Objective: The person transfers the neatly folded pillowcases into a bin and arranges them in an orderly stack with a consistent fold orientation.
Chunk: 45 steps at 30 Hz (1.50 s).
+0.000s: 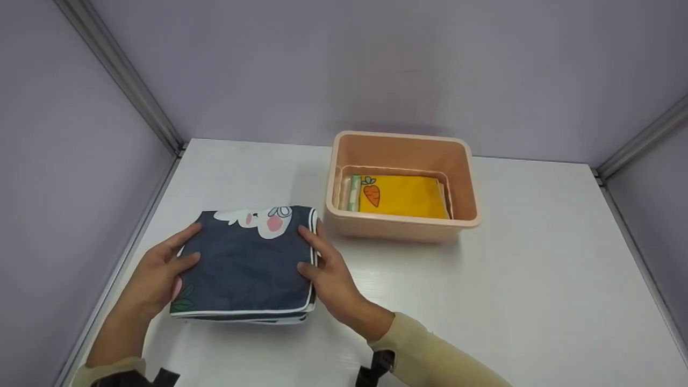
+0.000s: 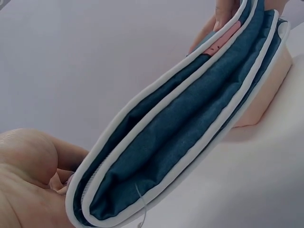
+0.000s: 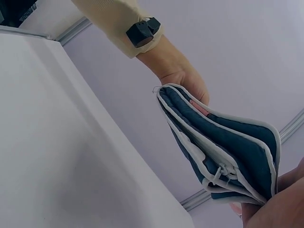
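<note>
A folded dark blue cloth (image 1: pixel 247 274) with white edging, a white animal print and green leaves is held up over the left part of the table. My left hand (image 1: pixel 158 271) grips its left side, thumb and forefinger on the top face. At its right edge my right hand (image 1: pixel 330 274) pinches the layers, thumb on top. Several stacked folds of the cloth (image 2: pixel 175 128) show edge-on in the left wrist view, with a loose thread near the lower end. White knotted strings show between folds of the cloth (image 3: pixel 228 142) in the right wrist view.
Behind and to the right stands a peach plastic bin (image 1: pixel 398 228). Inside it lies a folded yellow cloth (image 1: pixel 408 196) with a carrot print, beside a pale green strip (image 1: pixel 354 193). Grey panels enclose the white table (image 1: pixel 537 269) at the back and sides.
</note>
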Each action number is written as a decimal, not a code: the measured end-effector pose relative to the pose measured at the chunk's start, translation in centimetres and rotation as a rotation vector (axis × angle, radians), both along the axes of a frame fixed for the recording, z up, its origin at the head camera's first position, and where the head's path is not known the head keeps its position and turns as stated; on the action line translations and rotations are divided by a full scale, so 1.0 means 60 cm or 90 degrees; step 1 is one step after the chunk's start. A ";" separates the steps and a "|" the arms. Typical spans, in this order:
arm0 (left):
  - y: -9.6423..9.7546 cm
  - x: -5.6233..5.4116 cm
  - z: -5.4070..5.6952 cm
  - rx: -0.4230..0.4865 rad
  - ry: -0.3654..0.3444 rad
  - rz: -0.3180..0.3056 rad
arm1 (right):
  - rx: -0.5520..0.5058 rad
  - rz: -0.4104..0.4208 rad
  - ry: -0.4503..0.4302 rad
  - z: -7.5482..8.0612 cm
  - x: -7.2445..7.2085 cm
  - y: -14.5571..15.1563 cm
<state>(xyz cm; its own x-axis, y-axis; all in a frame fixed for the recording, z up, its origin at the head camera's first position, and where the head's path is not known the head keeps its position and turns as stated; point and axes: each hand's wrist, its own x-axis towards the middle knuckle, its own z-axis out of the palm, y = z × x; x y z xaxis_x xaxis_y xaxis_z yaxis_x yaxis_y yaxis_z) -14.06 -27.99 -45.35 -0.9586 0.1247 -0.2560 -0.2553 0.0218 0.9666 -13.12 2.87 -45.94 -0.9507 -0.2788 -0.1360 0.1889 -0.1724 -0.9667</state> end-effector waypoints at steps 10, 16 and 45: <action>0.017 0.001 0.012 0.015 0.009 -0.018 | -0.007 0.010 0.013 0.003 0.003 0.019; 0.024 0.000 0.014 0.016 0.006 -0.035 | -0.010 0.006 0.005 0.003 0.004 0.026; 0.046 0.007 0.042 0.035 0.028 -0.029 | -0.012 -0.002 -0.007 0.035 0.016 0.053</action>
<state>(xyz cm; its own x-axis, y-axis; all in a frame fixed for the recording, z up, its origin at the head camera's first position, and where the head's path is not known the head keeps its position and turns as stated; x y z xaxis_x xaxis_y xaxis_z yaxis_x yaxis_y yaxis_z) -13.65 -25.21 -42.82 -0.9617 0.1812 -0.2056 -0.2129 -0.0215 0.9768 -12.17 6.07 -43.86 -0.9502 -0.2778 -0.1412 0.1986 -0.1910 -0.9613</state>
